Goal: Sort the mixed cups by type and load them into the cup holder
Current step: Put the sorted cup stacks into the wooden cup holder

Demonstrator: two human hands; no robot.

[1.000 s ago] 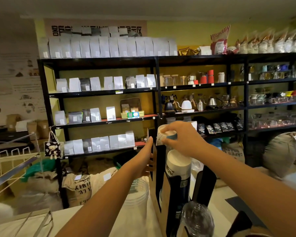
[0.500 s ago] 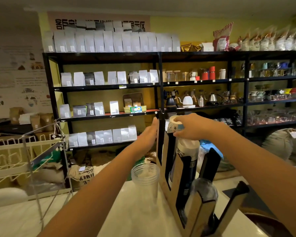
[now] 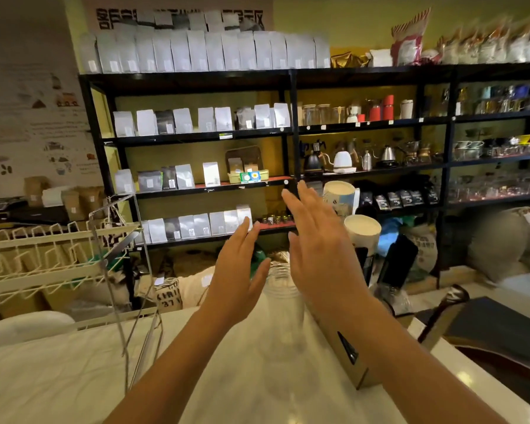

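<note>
A cardboard cup holder stands on the white counter, mostly behind my right forearm. Two stacks of white paper cups rise from it: a taller one with a printed cup on top and a lower one to its right. A stack of clear plastic cups stands on the counter between my hands. My left hand is open to the left of the clear stack. My right hand is open with fingers spread, just left of the paper cups and touching nothing.
A wire rack stands at the counter's left, with a white wire basket beyond it. Black shelving with bags and kettles fills the background. A dark tray lies at the right, and sacks sit on the floor.
My right hand let go of the printed paper cup, which now sits atop the taller stack. Both hands pulled back from the holder and opened beside the clear cups.
</note>
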